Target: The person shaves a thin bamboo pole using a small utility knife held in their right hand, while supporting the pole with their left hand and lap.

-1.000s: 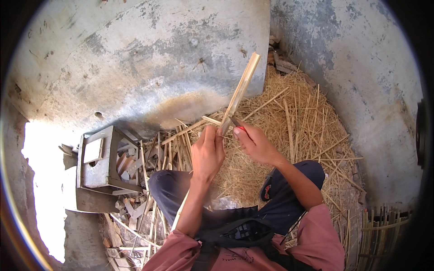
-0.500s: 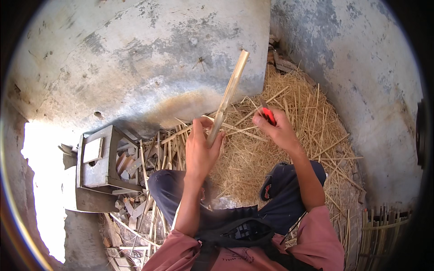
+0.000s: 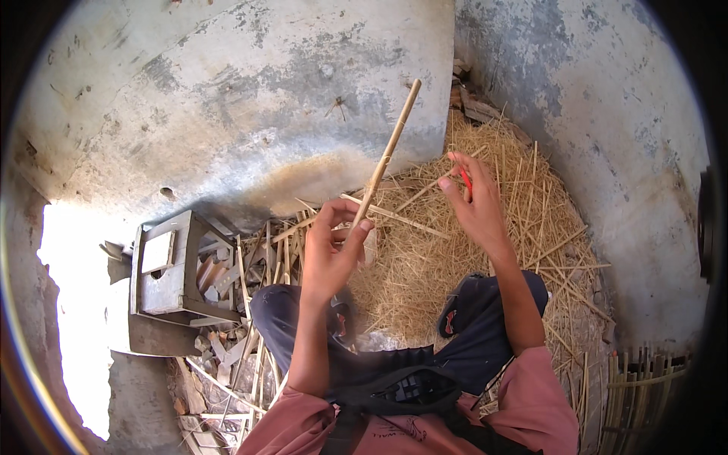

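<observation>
My left hand [image 3: 326, 254] pinches a split bamboo strip [image 3: 390, 150] near its lower end, thumb against fingers. The strip slants up and to the right, its narrow side showing and a node partway along. To the right, apart from the strip, my right hand [image 3: 481, 212] holds a small red-handled knife [image 3: 465, 180]. Its thumb and fingers are partly stretched around the handle; the blade cannot be made out now. Below both hands lies a heap of pale bamboo shavings [image 3: 413, 277] between my bent legs.
A wooden box-like frame [image 3: 168, 262] lies on its side at the left, by rubble and loose bamboo strips [image 3: 258, 356]. Weathered walls [image 3: 250, 91] stand ahead and at the right. A bundle of upright bamboo sticks [image 3: 643, 394] is at the lower right.
The bamboo strip has been turned in my left hand, from its broad hollow face to a narrow side. My right hand has moved slightly up and away, its fingers more stretched.
</observation>
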`<action>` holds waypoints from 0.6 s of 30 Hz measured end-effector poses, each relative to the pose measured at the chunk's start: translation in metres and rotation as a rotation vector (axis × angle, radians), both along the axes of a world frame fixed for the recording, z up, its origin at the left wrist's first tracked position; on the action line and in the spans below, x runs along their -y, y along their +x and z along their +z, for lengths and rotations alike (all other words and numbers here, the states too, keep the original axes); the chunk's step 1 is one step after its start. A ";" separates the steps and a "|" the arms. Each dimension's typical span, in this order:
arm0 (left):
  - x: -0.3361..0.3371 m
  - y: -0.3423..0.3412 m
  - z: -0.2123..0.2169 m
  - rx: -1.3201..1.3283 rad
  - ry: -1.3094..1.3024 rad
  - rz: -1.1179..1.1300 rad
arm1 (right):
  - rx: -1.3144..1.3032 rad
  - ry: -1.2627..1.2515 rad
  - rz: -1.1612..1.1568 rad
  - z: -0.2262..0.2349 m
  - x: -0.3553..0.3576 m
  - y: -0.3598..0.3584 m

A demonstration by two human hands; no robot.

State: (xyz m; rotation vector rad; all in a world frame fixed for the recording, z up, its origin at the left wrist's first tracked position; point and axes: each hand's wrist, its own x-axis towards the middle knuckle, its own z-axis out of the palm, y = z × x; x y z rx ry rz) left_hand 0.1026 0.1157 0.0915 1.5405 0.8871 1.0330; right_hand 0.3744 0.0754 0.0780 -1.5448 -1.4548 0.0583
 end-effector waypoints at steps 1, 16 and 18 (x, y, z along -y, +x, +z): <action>0.000 0.001 -0.002 0.010 0.008 -0.006 | -0.144 -0.069 0.074 0.006 0.004 -0.005; 0.017 0.011 0.007 0.058 -0.004 -0.005 | -0.156 0.236 0.334 0.000 0.015 -0.042; 0.020 0.011 0.009 0.026 0.012 0.007 | -0.119 0.212 0.339 0.004 0.018 -0.043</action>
